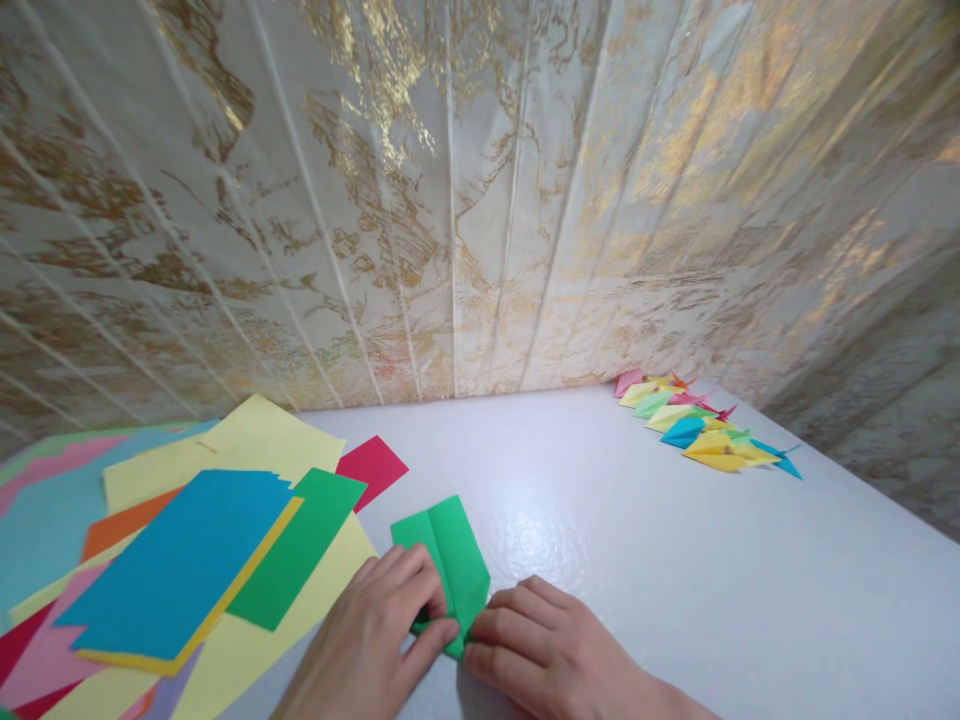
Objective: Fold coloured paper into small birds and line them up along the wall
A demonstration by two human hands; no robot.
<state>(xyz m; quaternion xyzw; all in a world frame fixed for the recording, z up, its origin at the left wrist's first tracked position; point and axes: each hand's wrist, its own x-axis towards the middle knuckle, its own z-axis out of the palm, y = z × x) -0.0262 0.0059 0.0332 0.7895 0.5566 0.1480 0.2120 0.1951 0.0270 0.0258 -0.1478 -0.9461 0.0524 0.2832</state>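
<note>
A green sheet of paper [459, 550] with a lengthwise crease and folded lower edges lies on the white table, its narrow end toward me. My left hand [397, 615] pinches the lower left part of this sheet, thumb and fingers pressed together near the crease. Against the lower right edge, close to the pointed end, my right hand [536, 640] holds the paper with its fingers together. The fingers partly hide the lower folds.
Overlapping coloured papers cover the left of the white table [600, 520], a blue stack [187, 560] on top. A red piece [375, 470] lies beyond the green sheet. Several folded paper figures [720, 445] stand in rows at the back right, near a patterned curtain [465, 200].
</note>
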